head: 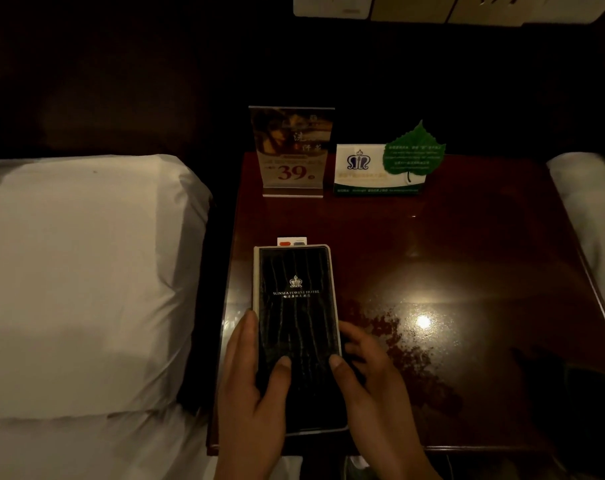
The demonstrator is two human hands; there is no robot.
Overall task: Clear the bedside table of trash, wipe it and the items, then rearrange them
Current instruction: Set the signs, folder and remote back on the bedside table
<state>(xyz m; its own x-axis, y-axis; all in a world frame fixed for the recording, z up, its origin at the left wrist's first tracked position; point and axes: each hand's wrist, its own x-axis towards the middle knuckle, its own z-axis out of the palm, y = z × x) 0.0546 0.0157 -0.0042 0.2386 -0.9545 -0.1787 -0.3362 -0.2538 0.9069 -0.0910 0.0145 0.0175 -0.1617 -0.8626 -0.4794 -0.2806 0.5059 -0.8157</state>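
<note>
A black hotel folder [296, 306] with a pale rim lies flat on the left front of the dark red bedside table [467, 258]. My left hand [256, 393] grips its left edge, thumb on the cover. My right hand [367, 379] holds the right edge, thumb on top, fingers curled at the side. A small white card [291, 241] with red and blue marks peeks out behind the folder. At the back stand a clear sign holder [291, 154] reading "39" and a white card stand [377, 171] with a green leaf tag [415, 154].
A bed with a white pillow [86, 271] lies to the left, another bed's white edge [585, 202] to the right. A lamp glare spot [423, 321] and mottled patches show on the glossy table top. A dark headboard wall rises behind.
</note>
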